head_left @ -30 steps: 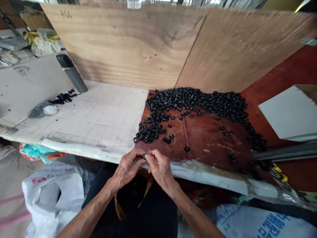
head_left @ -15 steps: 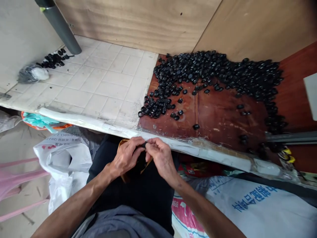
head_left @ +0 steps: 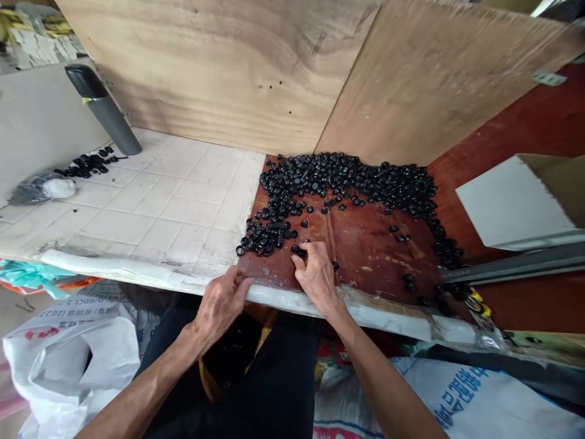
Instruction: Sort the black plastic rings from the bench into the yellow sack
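Caps (head_left: 320, 174), small and black, lie in a dense band on the red-brown right side of the worktop (head_left: 192, 204), along the back and down both sides of a barer patch. A few lie loose in that patch. Both hands bare.

Right hand (head_left: 300, 253) reaches over the front edge, palm down. Thumb and forefinger curve narrowly at a couple of loose caps (head_left: 298, 250), just right of the heap's near left end; cannot tell if they are gripped. Another cap shows just beyond the knuckles, to the right.

Left hand (head_left: 243, 277) at the front edge, left of the right hand and apart from it. Thumb and fingertips close together; cannot tell if anything sits between them.

Pale left side of the worktop: grey bottle (head_left: 109, 116) with black top, tilted in view, near the back; small black pieces (head_left: 89, 164) beside a clear bag (head_left: 34, 188) with a white lump inside.

Wooden boards (head_left: 219, 67) stand behind. White box (head_left: 507, 201) at right, above a metal strip (head_left: 516, 268). White sack (head_left: 109, 360) below the edge at left; blue-lettered sack (head_left: 484, 402) at lower right.
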A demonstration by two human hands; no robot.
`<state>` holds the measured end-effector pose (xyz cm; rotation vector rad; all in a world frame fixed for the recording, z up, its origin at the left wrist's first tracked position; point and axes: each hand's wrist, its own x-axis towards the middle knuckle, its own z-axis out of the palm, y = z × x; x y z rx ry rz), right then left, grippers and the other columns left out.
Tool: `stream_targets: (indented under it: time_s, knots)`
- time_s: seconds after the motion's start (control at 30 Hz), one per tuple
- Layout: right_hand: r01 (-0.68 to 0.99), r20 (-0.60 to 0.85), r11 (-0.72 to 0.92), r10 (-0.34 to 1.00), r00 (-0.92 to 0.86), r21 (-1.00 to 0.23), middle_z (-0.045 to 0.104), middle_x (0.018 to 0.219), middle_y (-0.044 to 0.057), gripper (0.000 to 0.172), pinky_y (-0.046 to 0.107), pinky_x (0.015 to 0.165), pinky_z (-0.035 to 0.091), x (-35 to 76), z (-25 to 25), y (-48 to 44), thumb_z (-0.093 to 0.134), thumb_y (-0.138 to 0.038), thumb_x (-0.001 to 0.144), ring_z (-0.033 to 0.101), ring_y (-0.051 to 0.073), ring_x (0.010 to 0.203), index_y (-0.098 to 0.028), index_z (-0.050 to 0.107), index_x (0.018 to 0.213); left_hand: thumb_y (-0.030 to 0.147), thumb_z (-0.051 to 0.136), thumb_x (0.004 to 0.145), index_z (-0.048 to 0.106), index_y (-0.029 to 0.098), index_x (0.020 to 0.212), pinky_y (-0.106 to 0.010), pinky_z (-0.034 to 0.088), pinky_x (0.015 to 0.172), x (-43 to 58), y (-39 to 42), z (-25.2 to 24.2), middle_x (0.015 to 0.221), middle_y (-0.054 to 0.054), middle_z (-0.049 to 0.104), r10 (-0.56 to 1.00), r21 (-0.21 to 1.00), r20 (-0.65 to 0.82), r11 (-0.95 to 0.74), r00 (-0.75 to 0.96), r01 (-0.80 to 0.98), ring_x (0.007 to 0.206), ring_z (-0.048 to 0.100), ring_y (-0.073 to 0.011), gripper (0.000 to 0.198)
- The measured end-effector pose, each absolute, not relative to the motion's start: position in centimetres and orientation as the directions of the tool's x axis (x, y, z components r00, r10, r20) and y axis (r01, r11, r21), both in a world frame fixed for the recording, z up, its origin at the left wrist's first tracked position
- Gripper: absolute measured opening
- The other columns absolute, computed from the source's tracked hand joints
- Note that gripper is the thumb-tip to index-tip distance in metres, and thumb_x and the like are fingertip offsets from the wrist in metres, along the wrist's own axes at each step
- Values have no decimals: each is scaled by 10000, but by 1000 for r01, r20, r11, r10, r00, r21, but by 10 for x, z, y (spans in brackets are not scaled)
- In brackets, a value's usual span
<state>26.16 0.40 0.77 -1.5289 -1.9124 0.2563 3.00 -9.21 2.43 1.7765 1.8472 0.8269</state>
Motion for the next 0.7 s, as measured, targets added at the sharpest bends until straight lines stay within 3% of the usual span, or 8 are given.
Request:
stream_targets:
  time_s: [0.13,0.3,0.47,0.57,0.7]
  knots:
    - [749,400,393,897,-186,-534,634,994,118,105,383,811,532,246,-6,9,551,-167,909,638,270,905,-183,632,974,287,648,947,651,203,1244,-321,557,788,48,-48,31,1004,-70,758,973,505,219,-44,-78,862,895,740,-246,309]
    - [588,406,496,867,-290,-639,639,966,86,81,337,758,536,244,-2,4,591,-172,898,634,215,803,-194,632,965,206,589,965,709,222,1078,-291,563,757,50,-26,25,993,-58,681,986,383,159,-115,57,917,864,702,-204,165]
    - [424,367,438,898,-243,-793,657,912,37,37,277,621,506,250,11,5,638,-199,866,583,149,652,-211,645,900,212,617,943,708,206,1055,-320,590,794,43,-37,12,1075,-87,640,939,401,308,-275,154,874,899,687,-205,144]
    - [335,329,389,917,-224,-858,673,877,23,51,272,642,517,250,15,4,654,-217,861,602,151,670,-214,659,912,179,602,951,682,199,1044,-342,586,865,42,-41,8,1099,-85,674,910,437,371,-348,187,829,972,690,-217,124]
    - [229,304,377,905,-299,-897,713,966,45,125,293,723,544,248,16,2,656,-243,892,657,173,774,-215,689,1009,115,609,908,628,202,981,-336,579,807,42,-40,6,983,-50,696,913,483,369,-347,172,804,900,690,-211,115]
